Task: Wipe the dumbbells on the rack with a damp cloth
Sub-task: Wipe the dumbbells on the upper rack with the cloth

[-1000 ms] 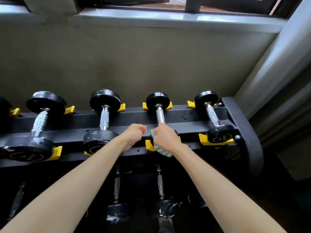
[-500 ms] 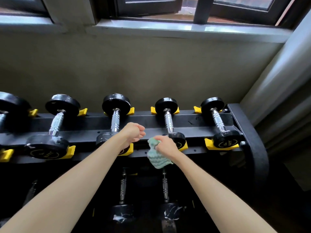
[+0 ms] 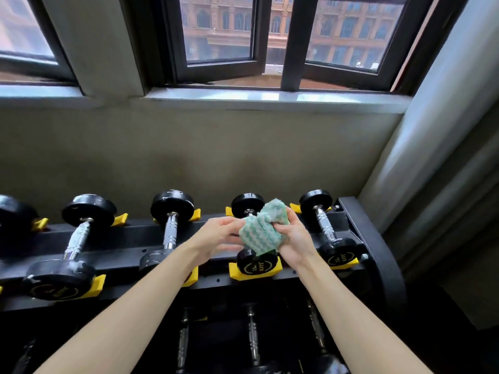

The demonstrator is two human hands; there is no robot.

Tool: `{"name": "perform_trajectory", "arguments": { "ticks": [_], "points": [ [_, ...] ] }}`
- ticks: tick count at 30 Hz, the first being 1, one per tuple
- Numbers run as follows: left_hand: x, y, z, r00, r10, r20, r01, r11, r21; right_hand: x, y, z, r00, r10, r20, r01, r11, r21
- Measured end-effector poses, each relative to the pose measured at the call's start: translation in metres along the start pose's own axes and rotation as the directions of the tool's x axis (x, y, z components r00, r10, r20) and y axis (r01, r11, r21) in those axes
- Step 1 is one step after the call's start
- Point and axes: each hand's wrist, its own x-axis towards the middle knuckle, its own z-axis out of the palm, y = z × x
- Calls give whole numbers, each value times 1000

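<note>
A green-and-white cloth (image 3: 263, 230) is bunched between both hands, lifted above the handle of the second dumbbell from the right (image 3: 256, 261). My right hand (image 3: 293, 238) grips the cloth from the right. My left hand (image 3: 218, 237) pinches its left edge with the fingertips. Black dumbbells with chrome handles lie in a row in yellow cradles on the black rack (image 3: 378, 255): one at the far right (image 3: 328, 233), one left of my hands (image 3: 170, 233), a bigger one further left (image 3: 70, 247). The cloth hides the handle of the dumbbell under it.
A lower rack shelf holds more dumbbells (image 3: 252, 344) in shadow under my forearms. A beige wall (image 3: 189, 152) rises behind the rack below a window sill (image 3: 270, 98). A grey curtain (image 3: 442, 130) hangs at the right, close to the rack's end.
My right hand has lifted the cloth off the dumbbell's near head. My left hand, a loose fist before, has come over and taken the cloth's edge. The view has tilted upward.
</note>
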Motion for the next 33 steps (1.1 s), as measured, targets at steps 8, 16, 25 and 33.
{"name": "perform_trajectory", "arguments": {
  "ticks": [8, 16, 25, 33],
  "points": [
    [25, 27, 3, 959, 101, -266, -115, 993, -35, 5, -28, 2, 995, 54, 80, -48, 996, -82],
    [34, 47, 13, 858, 296, -421, -203, 946, 253, 17, -43, 12, 984, 87, 158, 29, 789, -614],
    [28, 58, 39, 805, 533, -259, -382, 801, 460, 29, -31, -1, 972, -230, 54, 175, 546, -819],
    [37, 48, 49, 582, 790, 192, -556, 214, 803, 18, -41, 0, 999, -25, 29, 33, 938, -345]
  ]
}}
